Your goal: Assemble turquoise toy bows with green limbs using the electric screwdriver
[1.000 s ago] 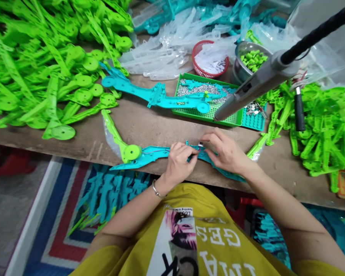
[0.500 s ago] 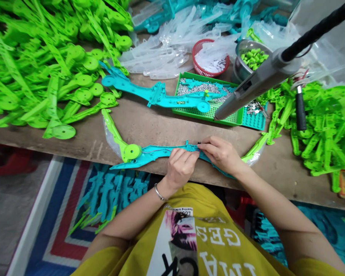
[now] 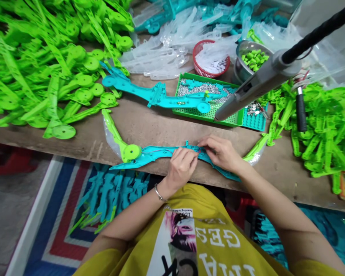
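In front of me on the table lies a teal toy bow half [image 3: 156, 153], with a green limb [image 3: 115, 132] joined at its left end and another green limb [image 3: 255, 150] at the right. A thin cord runs along its inside from the left disc toward my hands. My left hand [image 3: 183, 165] is closed over the middle of the bow, fingertips pinched together. My right hand [image 3: 220, 152] meets it there, thumb and forefinger pinching at the upper edge. Whatever small thing the fingertips hold is hidden; a speck of red shows between the hands.
Beyond the bow, a second teal bow half [image 3: 138, 90] rests partly over a green tray [image 3: 209, 117] of small metal parts. A grey hanging tool [image 3: 247, 86] slants above it. Green parts [image 3: 63, 73] are heaped left, more [image 3: 324, 130] right. A red basket [image 3: 197, 51] stands behind.
My right hand has shifted slightly, its fingers a little more spread. A small dark piece that showed at its fingertips is out of sight. My left hand stays in nearly the same place.
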